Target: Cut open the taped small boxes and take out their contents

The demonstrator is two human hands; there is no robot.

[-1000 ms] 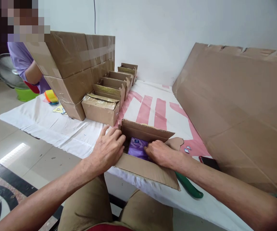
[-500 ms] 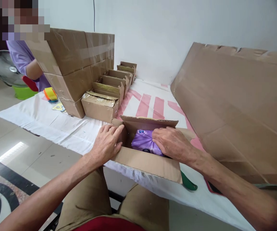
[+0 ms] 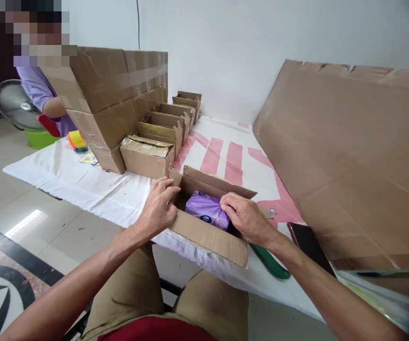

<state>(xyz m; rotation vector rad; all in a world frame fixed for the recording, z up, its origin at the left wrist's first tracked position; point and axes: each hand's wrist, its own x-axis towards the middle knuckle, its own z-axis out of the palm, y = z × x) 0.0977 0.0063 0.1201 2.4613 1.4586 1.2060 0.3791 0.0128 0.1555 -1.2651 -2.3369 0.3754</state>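
Observation:
A small open cardboard box (image 3: 208,237) sits at the near edge of the white sheet, flaps up. Inside it lies a purple plastic packet (image 3: 204,210). My left hand (image 3: 156,208) holds the box's left wall and flap, fingers curled over the edge. My right hand (image 3: 245,218) presses down on the right end of the purple packet inside the box.
A row of small taped and open boxes (image 3: 147,158) runs back beside tall stacked cartons (image 3: 108,99). A big flat cardboard sheet (image 3: 350,151) leans at right. A dark phone (image 3: 309,244) and a green handle (image 3: 270,263) lie by the box. Another person in purple (image 3: 39,90) stands at far left by a fan (image 3: 13,104).
My right hand went from deep in the box to on top of the purple packet, which now sits higher and bunched. The box's far flap dropped back; my left hand stayed on the left wall.

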